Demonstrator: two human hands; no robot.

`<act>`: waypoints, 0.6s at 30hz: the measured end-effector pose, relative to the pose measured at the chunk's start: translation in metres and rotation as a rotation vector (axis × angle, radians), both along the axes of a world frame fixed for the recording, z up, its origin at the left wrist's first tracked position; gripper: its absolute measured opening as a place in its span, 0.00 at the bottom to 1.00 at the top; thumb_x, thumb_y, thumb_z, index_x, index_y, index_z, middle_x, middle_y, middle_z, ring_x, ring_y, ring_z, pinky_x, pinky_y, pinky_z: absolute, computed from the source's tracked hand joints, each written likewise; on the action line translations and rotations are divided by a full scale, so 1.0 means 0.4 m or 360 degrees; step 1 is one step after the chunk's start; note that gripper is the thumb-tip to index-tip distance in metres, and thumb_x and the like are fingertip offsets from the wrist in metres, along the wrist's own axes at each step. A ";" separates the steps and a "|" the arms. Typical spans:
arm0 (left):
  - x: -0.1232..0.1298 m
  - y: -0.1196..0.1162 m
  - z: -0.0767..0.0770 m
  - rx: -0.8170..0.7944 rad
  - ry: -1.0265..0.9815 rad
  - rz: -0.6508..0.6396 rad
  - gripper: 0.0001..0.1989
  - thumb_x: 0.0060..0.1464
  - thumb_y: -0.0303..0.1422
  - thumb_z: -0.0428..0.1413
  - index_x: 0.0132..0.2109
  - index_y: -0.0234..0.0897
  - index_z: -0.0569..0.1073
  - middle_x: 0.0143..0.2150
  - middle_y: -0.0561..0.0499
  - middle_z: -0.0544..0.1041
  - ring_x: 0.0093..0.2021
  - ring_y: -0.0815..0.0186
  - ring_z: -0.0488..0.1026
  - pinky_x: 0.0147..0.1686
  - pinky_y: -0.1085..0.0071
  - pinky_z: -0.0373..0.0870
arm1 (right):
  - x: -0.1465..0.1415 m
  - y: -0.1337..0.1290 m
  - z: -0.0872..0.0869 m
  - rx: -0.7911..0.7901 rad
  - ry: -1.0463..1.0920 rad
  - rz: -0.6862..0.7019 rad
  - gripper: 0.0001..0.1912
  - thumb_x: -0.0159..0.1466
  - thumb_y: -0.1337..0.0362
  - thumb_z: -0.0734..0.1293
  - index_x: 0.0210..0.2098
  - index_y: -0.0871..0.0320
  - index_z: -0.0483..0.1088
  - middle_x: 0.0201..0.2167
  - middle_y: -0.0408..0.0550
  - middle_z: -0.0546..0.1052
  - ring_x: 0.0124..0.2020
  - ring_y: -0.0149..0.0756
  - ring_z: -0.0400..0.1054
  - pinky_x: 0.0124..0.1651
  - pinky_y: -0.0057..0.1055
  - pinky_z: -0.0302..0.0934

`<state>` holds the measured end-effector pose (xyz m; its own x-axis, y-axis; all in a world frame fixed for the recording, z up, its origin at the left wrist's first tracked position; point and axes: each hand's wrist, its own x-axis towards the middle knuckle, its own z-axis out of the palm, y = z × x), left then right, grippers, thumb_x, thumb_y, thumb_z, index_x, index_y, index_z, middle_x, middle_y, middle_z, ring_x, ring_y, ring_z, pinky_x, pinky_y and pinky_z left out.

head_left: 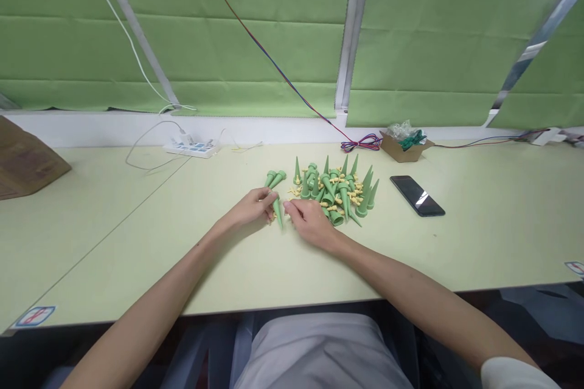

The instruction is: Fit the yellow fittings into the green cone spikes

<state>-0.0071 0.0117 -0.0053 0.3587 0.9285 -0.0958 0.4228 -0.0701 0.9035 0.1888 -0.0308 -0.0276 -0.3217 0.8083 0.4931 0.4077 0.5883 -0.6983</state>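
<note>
My left hand (255, 206) is closed around a green plastic cone spike (278, 214), its narrow tip slanting down toward the table. Thumb and fingertips of my right hand (312, 223) are pinched together just right of that spike; whatever lies between them is too small or hidden to make out. Under and behind the right hand spreads a pile of green cone spikes (344, 191), some standing on their wide ends, others lying. Small yellow plastic pieces (356, 199) are mixed among them. Beyond my left hand lie two more green spikes (277, 179), side by side.
A black phone (417, 196) lies right of the pile. Behind it stands a small cardboard box (402, 151) holding plastic wrap and something green, beside a bundled cable (365, 143). A white power strip (191, 147) is at the back left, and a brown cardboard piece (30, 161) is far left.
</note>
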 end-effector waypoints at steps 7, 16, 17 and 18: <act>0.023 -0.001 -0.008 -0.0023 -0.0297 -0.0028 0.21 0.59 0.52 0.57 0.34 0.38 0.67 0.24 0.49 0.74 0.26 0.61 0.75 0.32 0.64 0.72 | 0.010 0.006 0.008 0.0186 0.0013 -0.0223 0.19 0.76 0.60 0.51 0.31 0.56 0.63 0.28 0.44 0.70 0.30 0.34 0.64 0.38 0.30 0.55; -0.018 -0.008 0.040 0.0097 0.0120 0.0020 0.23 0.54 0.53 0.59 0.27 0.39 0.66 0.21 0.55 0.66 0.21 0.69 0.62 0.24 0.71 0.60 | 0.015 0.006 0.000 0.0355 -0.0806 -0.0099 0.11 0.72 0.68 0.61 0.48 0.59 0.74 0.41 0.53 0.71 0.46 0.43 0.64 0.50 0.38 0.53; -0.020 -0.009 0.041 0.0079 0.0139 0.0004 0.23 0.53 0.54 0.60 0.28 0.38 0.67 0.21 0.55 0.66 0.22 0.68 0.62 0.24 0.71 0.61 | 0.015 0.003 0.001 0.0364 -0.0839 -0.0068 0.12 0.72 0.68 0.60 0.48 0.58 0.74 0.42 0.53 0.71 0.47 0.43 0.63 0.51 0.38 0.52; -0.021 -0.009 0.041 0.0060 0.0151 -0.0022 0.23 0.53 0.54 0.60 0.29 0.38 0.68 0.21 0.55 0.67 0.22 0.68 0.63 0.24 0.71 0.61 | 0.016 0.001 0.002 0.0370 -0.0871 -0.0039 0.12 0.73 0.67 0.60 0.48 0.57 0.75 0.42 0.53 0.70 0.47 0.42 0.63 0.51 0.39 0.52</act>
